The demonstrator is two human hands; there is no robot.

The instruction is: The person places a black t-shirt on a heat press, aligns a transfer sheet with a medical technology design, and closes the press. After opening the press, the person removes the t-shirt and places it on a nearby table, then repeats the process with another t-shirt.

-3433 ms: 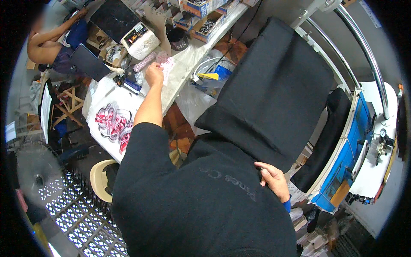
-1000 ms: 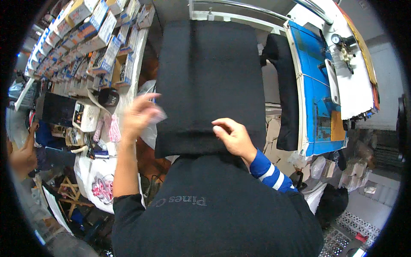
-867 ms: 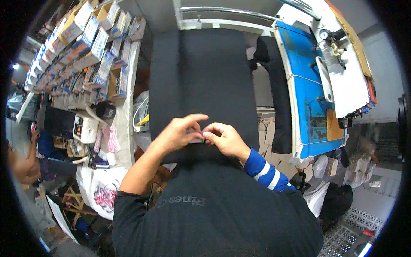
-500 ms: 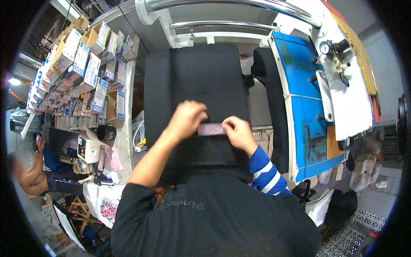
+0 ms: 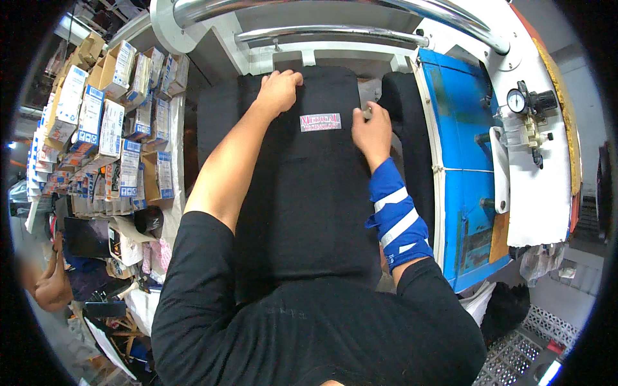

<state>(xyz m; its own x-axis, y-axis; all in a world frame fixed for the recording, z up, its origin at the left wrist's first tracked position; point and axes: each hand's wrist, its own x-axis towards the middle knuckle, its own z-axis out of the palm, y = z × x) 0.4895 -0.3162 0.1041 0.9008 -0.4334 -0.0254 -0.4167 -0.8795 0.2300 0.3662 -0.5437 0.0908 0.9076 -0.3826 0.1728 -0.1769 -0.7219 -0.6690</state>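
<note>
A black cloth (image 5: 309, 212), perhaps a garment, is laid over the long flat surface in front of me. On its upper part lies a small rectangular label (image 5: 320, 122), pale with red lettering, and neither hand touches it. My left hand (image 5: 280, 91) rests at the far left part of the cloth, its fingers curled down on the fabric near the far edge. Just right of the label, my right hand (image 5: 372, 132) is closed in a pinch beside the cloth's right edge. What sits between its thumb and finger is too small to make out. A blue and white striped sleeve covers that forearm.
Chrome bars (image 5: 335, 32) cross the far end. A blue panel (image 5: 460, 193) stands at the right, next to a white surface with a pressure gauge (image 5: 516, 100). Cardboard boxes (image 5: 106, 122) are stacked at the left. Another person (image 5: 55, 280) is at the far left.
The label was held between my hands and now lies on the cloth, farther forward. Both hands have let go of it and moved away from me, the right one also outward.
</note>
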